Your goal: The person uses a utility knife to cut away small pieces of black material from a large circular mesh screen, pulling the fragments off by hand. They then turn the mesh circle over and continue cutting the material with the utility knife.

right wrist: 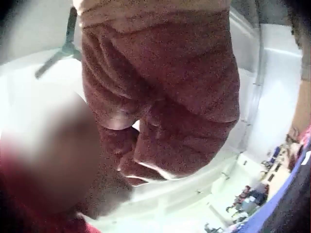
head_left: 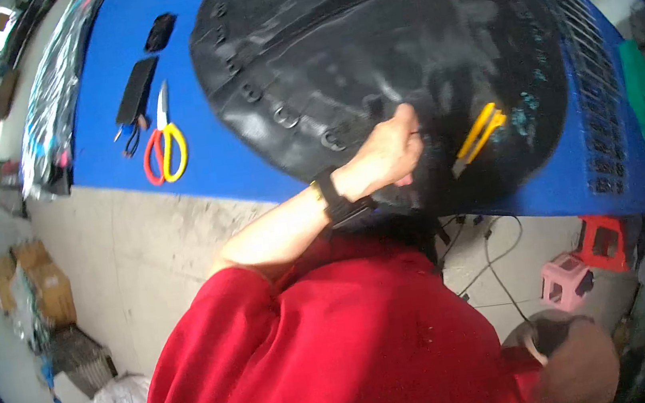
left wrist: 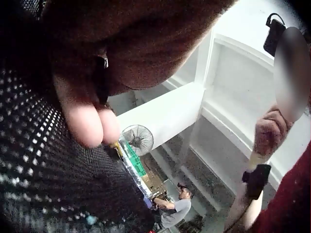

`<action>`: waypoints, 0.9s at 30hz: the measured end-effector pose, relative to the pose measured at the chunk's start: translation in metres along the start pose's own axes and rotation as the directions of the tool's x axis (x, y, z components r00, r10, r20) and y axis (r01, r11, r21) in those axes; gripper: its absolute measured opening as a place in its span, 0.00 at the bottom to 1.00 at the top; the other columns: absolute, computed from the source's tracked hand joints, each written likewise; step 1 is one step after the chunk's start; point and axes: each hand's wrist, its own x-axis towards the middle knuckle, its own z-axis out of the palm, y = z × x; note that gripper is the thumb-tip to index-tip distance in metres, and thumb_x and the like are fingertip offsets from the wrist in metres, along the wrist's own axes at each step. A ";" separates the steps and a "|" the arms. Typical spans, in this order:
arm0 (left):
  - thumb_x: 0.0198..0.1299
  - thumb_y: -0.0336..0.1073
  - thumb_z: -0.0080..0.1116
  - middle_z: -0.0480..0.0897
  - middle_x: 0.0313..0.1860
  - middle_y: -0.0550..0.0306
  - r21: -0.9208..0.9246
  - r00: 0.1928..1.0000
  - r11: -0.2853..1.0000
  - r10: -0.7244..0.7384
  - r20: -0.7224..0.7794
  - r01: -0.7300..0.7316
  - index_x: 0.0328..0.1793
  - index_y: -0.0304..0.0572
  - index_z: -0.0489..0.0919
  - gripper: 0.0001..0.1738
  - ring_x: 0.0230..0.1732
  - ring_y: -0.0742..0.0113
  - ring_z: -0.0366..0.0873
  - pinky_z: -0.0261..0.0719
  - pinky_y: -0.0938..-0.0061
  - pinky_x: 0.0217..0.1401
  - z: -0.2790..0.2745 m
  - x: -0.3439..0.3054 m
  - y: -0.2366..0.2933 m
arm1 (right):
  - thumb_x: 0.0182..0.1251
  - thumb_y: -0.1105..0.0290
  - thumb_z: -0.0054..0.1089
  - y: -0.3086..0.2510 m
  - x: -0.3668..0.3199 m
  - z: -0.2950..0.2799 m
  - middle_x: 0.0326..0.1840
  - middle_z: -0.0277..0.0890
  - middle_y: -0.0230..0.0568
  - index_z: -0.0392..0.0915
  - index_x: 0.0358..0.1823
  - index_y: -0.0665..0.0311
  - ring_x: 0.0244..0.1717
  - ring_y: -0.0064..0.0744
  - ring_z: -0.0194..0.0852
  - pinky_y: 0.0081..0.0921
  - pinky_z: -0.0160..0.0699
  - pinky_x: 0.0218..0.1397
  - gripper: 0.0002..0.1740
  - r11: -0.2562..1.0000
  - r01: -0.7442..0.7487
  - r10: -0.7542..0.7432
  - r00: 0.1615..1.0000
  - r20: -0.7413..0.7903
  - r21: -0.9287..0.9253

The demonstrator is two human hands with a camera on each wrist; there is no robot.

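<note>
A large rounded black sheet-like piece [head_left: 433,51], with loops along one edge, lies on the blue table. The left hand [head_left: 388,149] rests on its near part, fingers bent; in the left wrist view two fingertips [left wrist: 95,127] lie over the black textured surface [left wrist: 92,170]. Whether they pinch anything is hidden. A yellow cutter [head_left: 480,138] lies on the black piece, right of that hand. Raised beside the person's head is the right hand [left wrist: 272,131]; its fingers look curled in the right wrist view [right wrist: 160,107], with nothing visible in them.
Scissors with red and yellow handles [head_left: 164,144], a black flat object [head_left: 137,91] and a smaller black item [head_left: 161,31] lie left on the blue table [head_left: 211,147]. Black strips [head_left: 596,103] line the right side. Stools [head_left: 566,282] and cables are below. Another person [left wrist: 177,211] is in the background.
</note>
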 end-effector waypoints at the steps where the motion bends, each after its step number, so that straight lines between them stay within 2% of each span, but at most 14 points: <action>1: 0.72 0.28 0.45 0.79 0.24 0.48 -0.019 1.000 1.000 -0.021 0.006 0.021 0.51 0.36 0.66 0.06 0.19 0.59 0.84 0.83 0.64 0.21 -0.001 0.000 0.001 | 0.63 0.70 0.69 -0.001 -0.002 0.004 0.31 0.85 0.34 0.83 0.36 0.64 0.29 0.29 0.83 0.26 0.78 0.31 0.06 0.999 0.021 -0.022 0.999 0.043 0.024; 5: 0.72 0.27 0.45 0.79 0.24 0.47 -0.019 1.000 1.000 -0.008 0.022 0.008 0.50 0.34 0.65 0.06 0.19 0.58 0.84 0.84 0.64 0.21 -0.003 -0.002 0.002 | 0.63 0.70 0.68 0.002 0.003 0.024 0.31 0.85 0.35 0.83 0.36 0.64 0.29 0.30 0.83 0.26 0.78 0.30 0.06 0.992 0.058 -0.074 0.985 0.157 0.108; 8: 0.72 0.27 0.45 0.80 0.24 0.46 -0.006 0.999 1.000 -0.012 0.031 0.013 0.51 0.33 0.65 0.06 0.19 0.58 0.85 0.86 0.64 0.21 -0.003 -0.002 0.004 | 0.64 0.70 0.68 0.007 0.011 0.036 0.31 0.85 0.35 0.83 0.36 0.64 0.29 0.30 0.83 0.26 0.78 0.30 0.06 0.987 0.061 -0.087 0.979 0.184 0.146; 27: 0.72 0.27 0.45 0.80 0.24 0.46 0.011 0.999 1.000 -0.016 0.041 0.016 0.52 0.32 0.65 0.08 0.20 0.58 0.85 0.86 0.64 0.21 -0.003 -0.002 0.006 | 0.66 0.68 0.65 0.059 0.027 0.105 0.31 0.85 0.37 0.83 0.35 0.65 0.28 0.31 0.83 0.28 0.79 0.30 0.07 0.959 -0.139 0.110 0.986 0.128 0.245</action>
